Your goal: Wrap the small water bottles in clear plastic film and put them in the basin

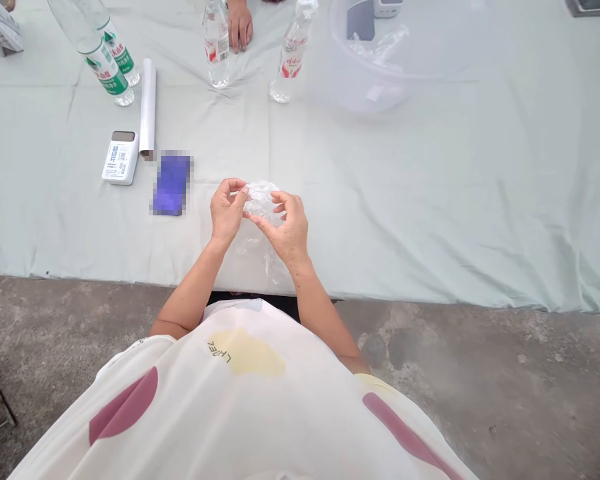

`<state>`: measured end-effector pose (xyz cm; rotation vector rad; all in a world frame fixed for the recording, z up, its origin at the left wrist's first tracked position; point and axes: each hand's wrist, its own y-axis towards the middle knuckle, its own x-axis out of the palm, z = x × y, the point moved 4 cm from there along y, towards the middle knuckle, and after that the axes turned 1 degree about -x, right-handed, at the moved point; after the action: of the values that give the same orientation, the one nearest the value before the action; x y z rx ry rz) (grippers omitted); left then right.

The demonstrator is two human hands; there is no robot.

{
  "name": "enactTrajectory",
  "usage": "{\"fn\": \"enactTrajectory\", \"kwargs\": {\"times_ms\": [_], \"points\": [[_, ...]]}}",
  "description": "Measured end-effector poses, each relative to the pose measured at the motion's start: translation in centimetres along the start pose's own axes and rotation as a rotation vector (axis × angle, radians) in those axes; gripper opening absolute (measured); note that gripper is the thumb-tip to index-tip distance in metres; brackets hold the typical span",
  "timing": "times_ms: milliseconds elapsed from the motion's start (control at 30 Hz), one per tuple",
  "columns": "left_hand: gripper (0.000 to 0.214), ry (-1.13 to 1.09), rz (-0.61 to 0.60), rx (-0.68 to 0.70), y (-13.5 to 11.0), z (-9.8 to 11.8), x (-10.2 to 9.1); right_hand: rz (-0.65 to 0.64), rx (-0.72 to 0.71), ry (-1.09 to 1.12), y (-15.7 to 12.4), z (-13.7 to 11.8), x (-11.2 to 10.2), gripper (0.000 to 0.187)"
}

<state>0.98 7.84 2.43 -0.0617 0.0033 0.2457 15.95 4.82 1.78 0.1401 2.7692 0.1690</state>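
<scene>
A crumpled piece of clear plastic (261,193), thin as a bag or film, is held up between my hands near the front of the cloth-covered table. My left hand (227,210) pinches its left side between thumb and fingers. Curved around the right side, my right hand (289,230) has its thumb under the plastic and its fingertips at the upper edge. More clear film (270,260) seems to lie below, toward the table's front edge; its outline is hard to make out.
Left are a white device (121,159), a white roll (149,107), a blurred purple item (172,185) and two green-label bottles (111,73). Two red-label bottles (291,60) stand near another person's hand (240,28). A translucent basin (380,80) holds plastic and a dark item.
</scene>
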Motion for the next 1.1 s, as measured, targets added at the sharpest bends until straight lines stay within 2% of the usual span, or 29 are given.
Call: {"fn": "enactTrajectory", "kwargs": {"times_ms": [33, 100, 233, 267, 367, 467, 533, 667, 767, 867, 933, 1033, 1067, 1100], "points": [[0.014, -0.031, -0.02, -0.008, 0.0, -0.2, 0.2, -0.059, -0.024, -0.033, 0.0, 0.2, 0.5, 0.047], [0.025, -0.06, -0.061, -0.024, -0.1, -0.8, 0.4, -0.093, -0.005, -0.03, 0.2, 1.1, 1.3, 0.031], [0.063, 0.107, -0.123, -0.106, -0.6, -2.2, -0.1, -0.036, 0.148, 0.142, 0.5, 3.0, 1.7, 0.023], [0.06, 0.161, -0.134, -0.137, -0.7, -2.6, -0.3, -0.037, 0.168, 0.172, 0.5, 3.2, 1.8, 0.022], [0.023, 0.196, -0.208, -0.213, -0.8, -3.5, -0.4, -0.081, 0.179, 0.2, 0.6, 3.2, 1.8, 0.02], [0.019, 0.104, -0.261, -0.251, -0.4, -3.8, -0.4, -0.108, 0.2, 0.268, 1.1, 3.5, 1.3, 0.02], [0.017, 0.052, -0.229, -0.285, 0.0, -3.7, -0.9, -0.057, 0.247, 0.344, 1.6, 4.3, 0.2, 0.023], [0.017, 0.087, -0.1, -0.308, 1.0, -3.4, -3.1, 0.168, 0.364, 0.468, 2.6, 6.8, -3.4, 0.026], [0.018, 0.331, -0.055, -0.228, 1.4, -2.8, -5.0, 0.286, 0.424, 0.512, 3.2, 9.2, -6.3, 0.03], [0.018, 0.64, -0.046, -0.119, 1.4, -2.0, -5.9, 0.272, 0.482, 0.423, 3.7, 10.6, -9.0, 0.032], [0.019, 0.76, -0.056, -0.086, 1.2, -1.8, -6.0, 0.329, 0.469, 0.282, 3.8, 10.0, -11.0, 0.031], [0.019, 0.829, -0.093, -0.087, 1.1, -1.8, -5.6, 0.592, 0.237, -0.004, 3.1, 6.1, -14.0, 0.023], [0.018, 0.841, -0.1, -0.085, 1.1, -1.9, -5.5, 0.603, 0.134, -0.082, 2.8, 4.3, -14.2, 0.021], [0.018, 0.85, -0.102, -0.084, 1.1, -1.9, -5.4, 0.513, 0.053, -0.145, 2.7, 2.7, -13.8, 0.021]]}}
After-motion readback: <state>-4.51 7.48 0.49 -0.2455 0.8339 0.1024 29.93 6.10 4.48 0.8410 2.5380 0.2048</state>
